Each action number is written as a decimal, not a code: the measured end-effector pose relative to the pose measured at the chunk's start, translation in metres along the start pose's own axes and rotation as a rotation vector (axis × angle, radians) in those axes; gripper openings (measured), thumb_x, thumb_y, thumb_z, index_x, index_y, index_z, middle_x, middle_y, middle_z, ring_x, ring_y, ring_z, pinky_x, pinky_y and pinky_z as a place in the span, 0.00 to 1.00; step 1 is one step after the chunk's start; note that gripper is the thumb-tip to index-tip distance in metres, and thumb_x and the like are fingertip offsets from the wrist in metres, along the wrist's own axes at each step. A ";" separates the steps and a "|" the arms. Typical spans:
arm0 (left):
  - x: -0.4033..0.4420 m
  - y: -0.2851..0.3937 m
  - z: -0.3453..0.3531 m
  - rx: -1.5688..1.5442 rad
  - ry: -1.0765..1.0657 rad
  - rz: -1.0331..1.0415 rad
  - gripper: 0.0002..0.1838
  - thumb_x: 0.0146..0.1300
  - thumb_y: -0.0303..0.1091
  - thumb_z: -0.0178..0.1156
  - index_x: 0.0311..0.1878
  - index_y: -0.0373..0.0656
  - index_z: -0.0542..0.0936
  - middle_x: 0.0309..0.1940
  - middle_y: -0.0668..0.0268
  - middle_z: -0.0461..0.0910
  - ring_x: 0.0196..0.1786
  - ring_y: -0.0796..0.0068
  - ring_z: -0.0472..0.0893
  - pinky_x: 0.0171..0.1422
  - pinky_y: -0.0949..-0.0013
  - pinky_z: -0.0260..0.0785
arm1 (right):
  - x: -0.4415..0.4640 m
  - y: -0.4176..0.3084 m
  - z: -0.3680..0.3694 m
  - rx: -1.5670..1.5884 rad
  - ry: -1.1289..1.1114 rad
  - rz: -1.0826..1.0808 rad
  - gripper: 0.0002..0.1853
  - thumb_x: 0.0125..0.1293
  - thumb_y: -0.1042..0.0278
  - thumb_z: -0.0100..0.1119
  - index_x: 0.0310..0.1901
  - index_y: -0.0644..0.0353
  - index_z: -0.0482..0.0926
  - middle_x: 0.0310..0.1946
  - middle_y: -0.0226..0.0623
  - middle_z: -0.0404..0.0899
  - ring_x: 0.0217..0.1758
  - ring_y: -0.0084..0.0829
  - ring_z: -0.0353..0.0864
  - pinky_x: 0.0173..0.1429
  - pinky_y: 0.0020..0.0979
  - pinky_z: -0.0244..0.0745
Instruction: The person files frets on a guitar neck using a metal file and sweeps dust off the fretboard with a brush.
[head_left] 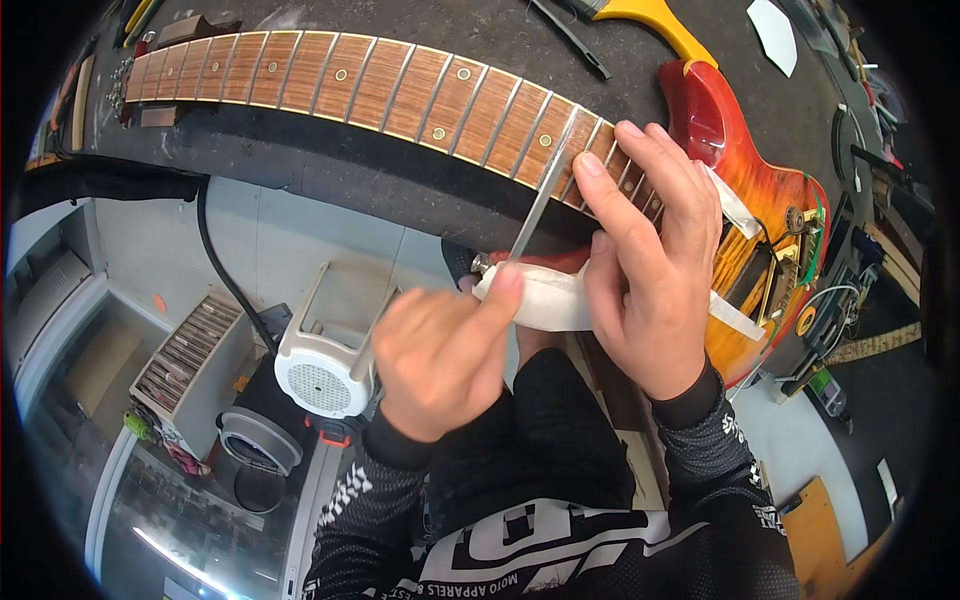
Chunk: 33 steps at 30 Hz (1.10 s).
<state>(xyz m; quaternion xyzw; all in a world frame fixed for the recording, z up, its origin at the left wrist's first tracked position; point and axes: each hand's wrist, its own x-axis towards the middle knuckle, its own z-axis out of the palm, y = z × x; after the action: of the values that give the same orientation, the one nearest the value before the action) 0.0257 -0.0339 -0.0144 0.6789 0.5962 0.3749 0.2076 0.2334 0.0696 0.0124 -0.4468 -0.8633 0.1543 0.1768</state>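
An electric guitar lies across the bench, its wooden fretboard (400,90) running from upper left to its red and orange sunburst body (775,190). My left hand (440,350) is closed round one end of a thin metal file (545,195), whose other end lies across the fretboard along a fret. My right hand (660,240) has its fingers stretched out, with fingertips resting on the upper frets just right of the file. White tape (555,298) covers the body's horn below the neck, between my hands.
A yellow-handled tool (655,22) and a thin black tool (572,40) lie behind the neck. Wooden blocks (160,117) sit by the headstock end. Below the bench edge stand a white fan-like device (320,385) and a storage box (190,350). Tools crowd the right side.
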 end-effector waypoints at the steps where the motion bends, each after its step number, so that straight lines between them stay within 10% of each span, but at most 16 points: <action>1: -0.011 0.003 -0.010 0.010 -0.053 -0.030 0.31 0.59 0.17 0.71 0.69 0.38 0.90 0.25 0.67 0.79 0.24 0.67 0.77 0.32 0.60 0.62 | 0.000 0.000 -0.001 -0.001 -0.010 0.001 0.41 0.59 0.90 0.63 0.76 0.47 0.84 0.80 0.48 0.76 0.86 0.55 0.74 0.89 0.62 0.62; 33: -0.022 0.002 -0.012 -0.003 -0.076 -0.047 0.32 0.59 0.17 0.70 0.70 0.38 0.89 0.28 0.67 0.81 0.27 0.68 0.79 0.33 0.60 0.64 | -0.001 -0.001 0.003 0.003 0.032 0.016 0.43 0.56 0.86 0.66 0.75 0.42 0.86 0.79 0.42 0.78 0.83 0.53 0.75 0.87 0.62 0.62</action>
<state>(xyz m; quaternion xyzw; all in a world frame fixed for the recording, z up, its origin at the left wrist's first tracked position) 0.0176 -0.0570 -0.0114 0.6779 0.6034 0.3448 0.2398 0.2321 0.0680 0.0095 -0.4558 -0.8566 0.1497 0.1898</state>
